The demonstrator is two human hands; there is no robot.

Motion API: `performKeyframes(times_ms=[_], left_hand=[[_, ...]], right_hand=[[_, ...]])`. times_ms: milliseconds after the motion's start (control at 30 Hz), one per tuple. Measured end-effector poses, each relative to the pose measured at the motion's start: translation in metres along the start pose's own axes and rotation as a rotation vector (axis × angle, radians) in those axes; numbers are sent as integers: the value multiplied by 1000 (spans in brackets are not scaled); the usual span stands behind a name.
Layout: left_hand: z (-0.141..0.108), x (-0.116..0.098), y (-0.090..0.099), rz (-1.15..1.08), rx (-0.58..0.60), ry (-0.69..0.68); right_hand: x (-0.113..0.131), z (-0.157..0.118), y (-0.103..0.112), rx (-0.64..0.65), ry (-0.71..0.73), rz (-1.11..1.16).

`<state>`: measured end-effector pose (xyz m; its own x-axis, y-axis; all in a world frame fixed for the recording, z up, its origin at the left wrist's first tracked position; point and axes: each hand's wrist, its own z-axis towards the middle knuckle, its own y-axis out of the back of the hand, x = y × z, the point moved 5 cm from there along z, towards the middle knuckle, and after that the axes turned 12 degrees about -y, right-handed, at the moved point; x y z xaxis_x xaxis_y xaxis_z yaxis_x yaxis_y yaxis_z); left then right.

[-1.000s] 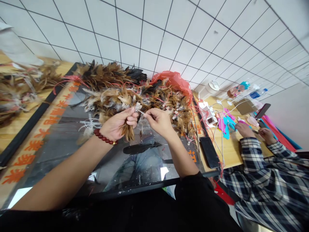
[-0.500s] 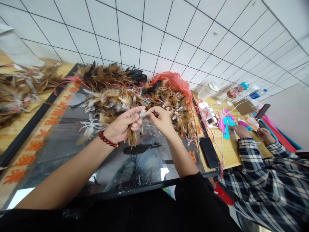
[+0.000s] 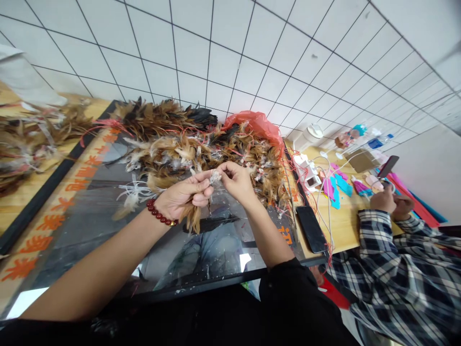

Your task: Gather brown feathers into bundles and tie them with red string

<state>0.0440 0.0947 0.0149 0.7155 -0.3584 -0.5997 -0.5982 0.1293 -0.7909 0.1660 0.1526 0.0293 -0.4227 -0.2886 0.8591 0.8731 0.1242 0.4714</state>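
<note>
My left hand (image 3: pixel 189 193), a red bead bracelet at its wrist, is closed around a small bunch of brown feathers (image 3: pixel 192 218) whose tips hang below the palm. The bunch's pale, fluffy end (image 3: pixel 215 178) sticks out between thumb and forefinger. At that end my right hand (image 3: pixel 237 182) is closed in a pinch; whether it grips the fluff or something finer is hidden. Behind both hands lies a heap of brown and white feathers (image 3: pixel 162 154). White strips (image 3: pixel 135 188) lie to the left of my left hand, and a dark feather (image 3: pixel 212 222) lies on the glossy tabletop below.
A red plastic bag (image 3: pixel 257 126) sits behind the heap. To the right are a black phone (image 3: pixel 310 229), a white power strip (image 3: pixel 309 174) with cables, and a white cup (image 3: pixel 309 137). A co-worker in a plaid sleeve (image 3: pixel 376 235) handles something beside coloured pieces (image 3: pixel 338 187).
My hands have come slightly lower and stay together at the fluffy end. The feather tips hang a little lower. The co-worker's hands have moved together, away from the blue pieces.
</note>
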Motion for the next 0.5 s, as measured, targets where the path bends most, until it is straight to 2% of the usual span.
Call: performKeyframes(times_ms=[33,100,200,300,367,500], left_hand=[[1,0,-1,8,9,-29],[3,0,0,30,-49,-100],[8,-4,5,8,-205,-217],[10,-10,9,-62,-303,-275],[11,-12,11,-81,-329,-277],[11,-14,13,-93,-359,-244]], right_hand=[[-1,0,-2,37,-19,12],[-2,0,-2,42,-32,9],[1,-1,6,-84,21,-26],[7,-4,14,-174,55,-12],[12,-7,15,-165,61,7],[19,-10,6,-50,80,74]])
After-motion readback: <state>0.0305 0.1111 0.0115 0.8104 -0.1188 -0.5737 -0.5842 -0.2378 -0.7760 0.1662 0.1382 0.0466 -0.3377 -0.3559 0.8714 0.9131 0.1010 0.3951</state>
